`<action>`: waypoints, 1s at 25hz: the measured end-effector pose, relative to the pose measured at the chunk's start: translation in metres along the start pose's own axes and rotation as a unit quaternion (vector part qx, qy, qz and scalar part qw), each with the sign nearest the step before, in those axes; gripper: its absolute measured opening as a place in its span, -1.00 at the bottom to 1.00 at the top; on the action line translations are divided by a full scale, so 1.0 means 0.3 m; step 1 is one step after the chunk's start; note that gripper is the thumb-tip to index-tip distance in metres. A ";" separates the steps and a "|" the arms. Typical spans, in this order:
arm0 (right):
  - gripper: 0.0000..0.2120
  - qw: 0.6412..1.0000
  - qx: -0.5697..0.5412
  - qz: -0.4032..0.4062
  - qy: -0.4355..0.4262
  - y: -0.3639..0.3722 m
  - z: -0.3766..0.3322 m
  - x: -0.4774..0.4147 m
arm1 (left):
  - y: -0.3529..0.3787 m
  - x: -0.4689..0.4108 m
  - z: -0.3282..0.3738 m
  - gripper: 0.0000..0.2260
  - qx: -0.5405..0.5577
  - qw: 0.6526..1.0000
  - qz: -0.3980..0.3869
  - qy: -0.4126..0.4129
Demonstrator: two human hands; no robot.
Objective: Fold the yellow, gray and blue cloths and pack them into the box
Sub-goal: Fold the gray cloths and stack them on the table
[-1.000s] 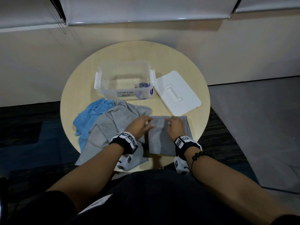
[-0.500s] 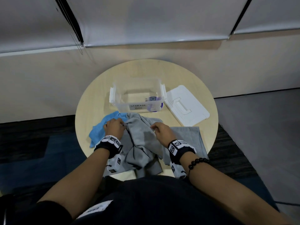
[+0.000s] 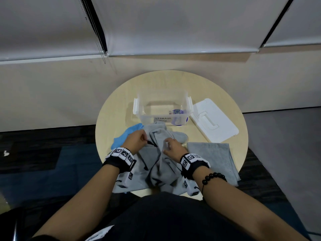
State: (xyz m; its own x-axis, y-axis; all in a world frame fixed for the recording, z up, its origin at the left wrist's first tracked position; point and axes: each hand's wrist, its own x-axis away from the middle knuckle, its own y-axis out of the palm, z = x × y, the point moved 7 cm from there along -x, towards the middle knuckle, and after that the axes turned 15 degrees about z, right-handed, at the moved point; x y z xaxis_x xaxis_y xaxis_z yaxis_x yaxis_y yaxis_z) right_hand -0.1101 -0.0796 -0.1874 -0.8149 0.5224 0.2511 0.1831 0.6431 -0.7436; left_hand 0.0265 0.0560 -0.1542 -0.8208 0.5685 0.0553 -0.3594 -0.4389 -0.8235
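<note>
I was just smoothing the folded gray cloth [image 3: 212, 157]; now it lies done on my right. My left hand [image 3: 137, 140] and right hand [image 3: 173, 147] both grab the bunched gray cloth [image 3: 159, 169] in the middle. The blue cloth [image 3: 123, 138] waits on the left. The storage box [image 3: 147, 117] has no cloths yet, only something small and purple.

Left hand [image 3: 134, 141] and right hand [image 3: 173, 147] grip a crumpled gray fabric cloth [image 3: 159, 166] on the round pale wooden counter [image 3: 118, 108].

Office: roller blinds [image 3: 173, 23], carpet tiles [image 3: 43, 162]
</note>
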 end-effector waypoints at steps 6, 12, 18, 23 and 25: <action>-0.43 0.998 0.046 -0.036 0.028 0.061 0.022 0.024 | 0.120 0.110 -0.057 -0.55 -0.218 0.965 -0.089 0.113; -0.50 0.997 0.026 -0.065 0.026 0.054 0.019 0.005 | -0.044 0.040 0.067 -0.91 0.100 0.995 0.025 -0.007; -0.76 0.961 -0.227 0.150 0.039 -0.237 -0.141 -0.065 | -0.305 -0.073 0.306 -0.80 0.186 0.972 0.143 0.019; -0.70 0.915 -0.373 0.148 -0.042 -0.522 -0.367 -0.072 | -0.442 -0.144 0.449 -0.81 0.112 0.967 0.220 0.058; -0.69 0.949 -0.271 0.150 -0.060 -0.541 -0.399 -0.055 | -0.435 -0.149 0.461 -0.82 0.111 0.969 0.215 0.057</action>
State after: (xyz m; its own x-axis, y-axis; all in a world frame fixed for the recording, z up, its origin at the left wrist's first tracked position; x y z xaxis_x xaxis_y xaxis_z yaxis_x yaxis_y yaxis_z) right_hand -0.0606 -0.1255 0.0034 -0.7319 0.6811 -0.0185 0.6465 0.6856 -0.3346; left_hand 0.0488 -0.0084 0.0287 -0.8663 0.3669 -0.3391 -0.0916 -0.7838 -0.6142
